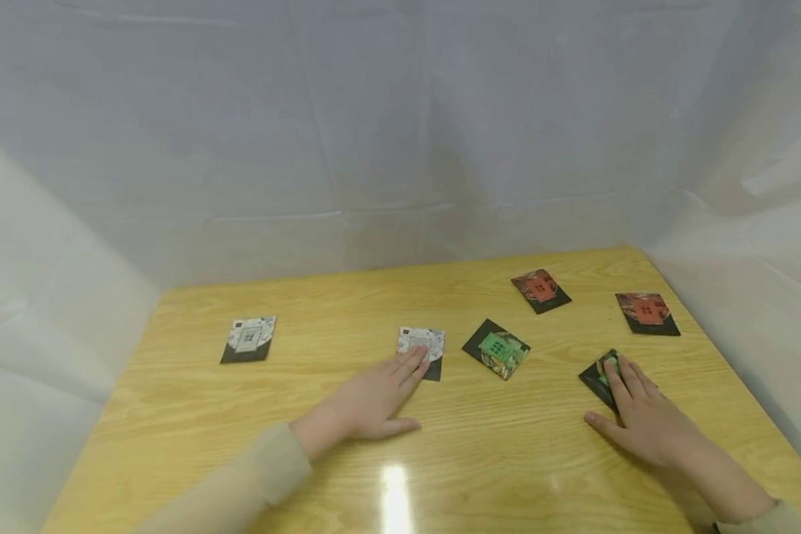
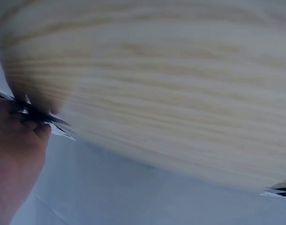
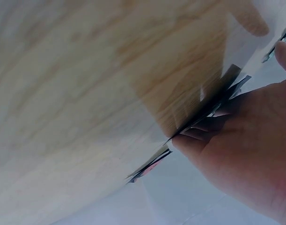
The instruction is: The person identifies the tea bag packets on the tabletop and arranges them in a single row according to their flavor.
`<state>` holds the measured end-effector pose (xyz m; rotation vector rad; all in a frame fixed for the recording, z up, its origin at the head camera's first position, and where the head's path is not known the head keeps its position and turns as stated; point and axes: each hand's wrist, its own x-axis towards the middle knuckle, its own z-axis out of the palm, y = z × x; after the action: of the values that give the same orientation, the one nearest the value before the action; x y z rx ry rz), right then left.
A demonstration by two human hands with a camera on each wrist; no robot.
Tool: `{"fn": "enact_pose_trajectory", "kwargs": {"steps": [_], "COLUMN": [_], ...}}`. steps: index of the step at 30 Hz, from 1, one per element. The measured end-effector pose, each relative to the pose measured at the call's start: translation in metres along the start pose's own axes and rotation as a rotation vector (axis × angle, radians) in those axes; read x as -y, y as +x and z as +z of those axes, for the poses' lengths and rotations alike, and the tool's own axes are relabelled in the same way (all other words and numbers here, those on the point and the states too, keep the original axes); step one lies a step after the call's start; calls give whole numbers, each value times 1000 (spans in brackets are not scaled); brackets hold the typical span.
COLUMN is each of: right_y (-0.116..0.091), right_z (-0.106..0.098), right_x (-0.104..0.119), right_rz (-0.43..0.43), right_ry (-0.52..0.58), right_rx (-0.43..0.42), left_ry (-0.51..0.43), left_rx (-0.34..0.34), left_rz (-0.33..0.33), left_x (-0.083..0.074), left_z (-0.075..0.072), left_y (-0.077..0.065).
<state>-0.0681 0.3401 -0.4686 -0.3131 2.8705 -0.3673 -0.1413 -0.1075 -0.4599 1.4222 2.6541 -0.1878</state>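
Two packets lie under straight fingers: a white packet (image 1: 423, 338) beneath the left hand (image 1: 374, 400) and a green packet (image 1: 598, 380) beneath the right hand (image 1: 654, 426). The left fingers are extended and close together, resting on their packet without grasping it, the thumb held apart. The right fingers are also extended, laid over part of their packet without grasping it, the thumb spread to the left. Just right of the left fingertips, between the hands, a second green packet (image 1: 497, 349) lies askew. Beyond the right fingertips are a red packet (image 1: 541, 291) to the left and a second red packet (image 1: 647, 314) nearer and slightly right. Well left of the left fingers lies a second white packet (image 1: 248, 340). Under everything is the table (image 1: 507, 452); past all the fingers hangs pale cloth (image 1: 374, 148).
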Motion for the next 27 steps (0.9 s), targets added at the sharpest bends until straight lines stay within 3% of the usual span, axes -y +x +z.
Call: {"fn": "enact_pose_trajectory", "kwargs": {"steps": [15, 27], "right_y": [0, -1], "right_z": [0, -1], "right_x": [0, 1], "right_rz": [9, 8], "right_ry": [1, 12], "right_rx": [6, 7], "left_ry": [-94, -143], "left_rx": [-60, -63], "left_rz": [-124, -216], "left_x": [40, 59], "left_z": [6, 4], "left_y": [-21, -43]}}
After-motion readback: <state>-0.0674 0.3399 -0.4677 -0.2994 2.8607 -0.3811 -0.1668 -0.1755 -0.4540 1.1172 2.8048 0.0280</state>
